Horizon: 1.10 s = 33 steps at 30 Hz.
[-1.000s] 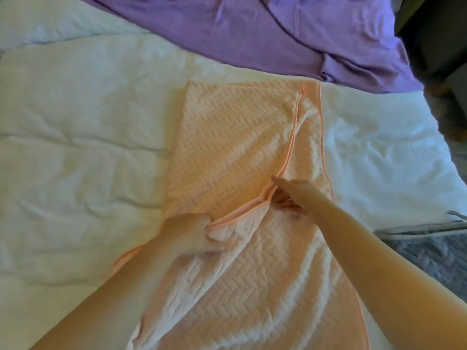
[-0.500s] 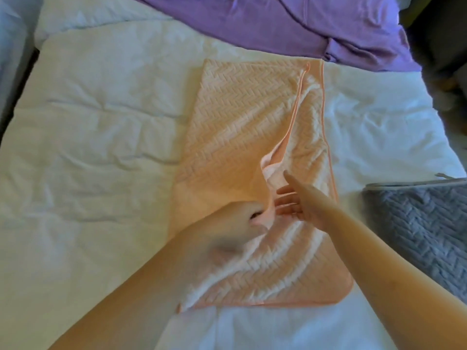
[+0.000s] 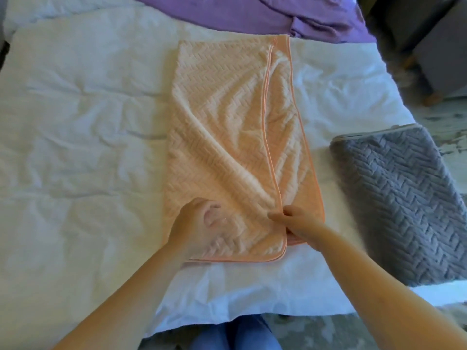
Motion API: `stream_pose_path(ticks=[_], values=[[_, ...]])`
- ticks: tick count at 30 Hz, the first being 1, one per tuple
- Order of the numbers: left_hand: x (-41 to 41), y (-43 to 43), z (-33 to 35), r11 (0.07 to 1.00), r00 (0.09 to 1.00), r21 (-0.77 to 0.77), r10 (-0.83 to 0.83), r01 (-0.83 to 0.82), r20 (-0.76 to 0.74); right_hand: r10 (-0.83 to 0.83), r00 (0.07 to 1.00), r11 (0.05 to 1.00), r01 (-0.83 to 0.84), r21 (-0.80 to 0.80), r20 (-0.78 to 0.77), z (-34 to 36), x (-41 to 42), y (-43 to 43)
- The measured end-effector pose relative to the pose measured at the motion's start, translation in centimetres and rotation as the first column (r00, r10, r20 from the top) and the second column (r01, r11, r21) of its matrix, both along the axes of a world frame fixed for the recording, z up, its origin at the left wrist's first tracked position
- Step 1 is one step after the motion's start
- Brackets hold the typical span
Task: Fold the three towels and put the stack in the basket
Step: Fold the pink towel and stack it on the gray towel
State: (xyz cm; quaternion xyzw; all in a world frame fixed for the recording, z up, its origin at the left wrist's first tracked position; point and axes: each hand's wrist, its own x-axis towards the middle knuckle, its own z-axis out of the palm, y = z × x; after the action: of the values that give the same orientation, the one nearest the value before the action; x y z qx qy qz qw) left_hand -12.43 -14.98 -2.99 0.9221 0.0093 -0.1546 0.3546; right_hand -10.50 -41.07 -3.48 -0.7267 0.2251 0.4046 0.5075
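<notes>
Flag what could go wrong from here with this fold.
1. The peach towel's top layer stops short of the lower layer's right edge and carries diagonal creases; folding on now would likely lock in an uneven shape.
2. The right hand pinches only the near end of that edge, so the far end may end up misaligned.
3. The grey towel lies at the right edge of the bed and might slide off.

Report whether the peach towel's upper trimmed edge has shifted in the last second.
Yes. The upper trimmed edge has swung right, toward the peach towel's right hem, and now runs almost parallel beside it, pinched by the right hand.
</notes>
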Motion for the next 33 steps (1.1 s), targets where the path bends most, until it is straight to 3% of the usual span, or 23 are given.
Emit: stream_pose_path(ticks=[3,6,8,10,13,17,20,23,28,33], values=[[-2.1,2.3,-0.4,0.972,0.985,0.165,-0.172,0.165,0.029,0.005,0.978,0.992,0.023,-0.127,0.210,0.7,-1.0,1.5],[-4.0,2.3,-0.8,0.888,0.943,0.335,-0.332,0.315,-0.006,-0.127,0.823,0.947,0.267,-0.180,0.553,2.4,-0.6,0.7],[-4.8,1.7,-1.0,0.880,0.923,0.351,-0.373,0.319,0.096,-0.199,0.755,0.914,0.373,-0.159,0.625,3.0,-0.7,-1.2],[-5.0,1.2,-1.1,0.915,0.919,0.318,-0.326,0.248,0.222,-0.139,0.799,0.892,0.357,-0.276,0.585,2.5,-1.3,-3.1],[-5.5,1.3,-1.5,0.952,0.961,0.304,-0.110,0.029,0.253,-0.001,0.869,0.857,0.256,-0.448,0.495,0.6,-2.4,-4.7],[-5.5,3.2,-2.1,0.956,0.967,0.146,0.249,-0.254,0.051,0.004,0.849,0.823,0.298,-0.483,0.529,-0.7,-2.1,-4.9],[-5.1,4.8,-1.3,0.972,0.958,0.009,0.230,-0.235,0.171,-0.055,0.870,0.843,0.303,-0.444,0.490,-1.3,-1.9,-4.4],[-6.0,7.9,-0.6,0.988,0.953,0.022,0.139,-0.150,0.269,-0.099,0.903,0.908,0.254,-0.333,0.418,-1.6,-3.0,-2.9],[-8.6,14.2,-1.3,0.966,0.968,0.144,0.193,-0.216,0.159,-0.015,0.984,0.971,0.057,-0.230,0.180,-2.7,-5.5,0.5],[-9.5,14.6,-1.6,0.976,0.988,0.153,0.154,-0.152,0.003,0.151,0.979,0.948,-0.105,-0.300,0.134,-2.0,-4.8,1.1]])
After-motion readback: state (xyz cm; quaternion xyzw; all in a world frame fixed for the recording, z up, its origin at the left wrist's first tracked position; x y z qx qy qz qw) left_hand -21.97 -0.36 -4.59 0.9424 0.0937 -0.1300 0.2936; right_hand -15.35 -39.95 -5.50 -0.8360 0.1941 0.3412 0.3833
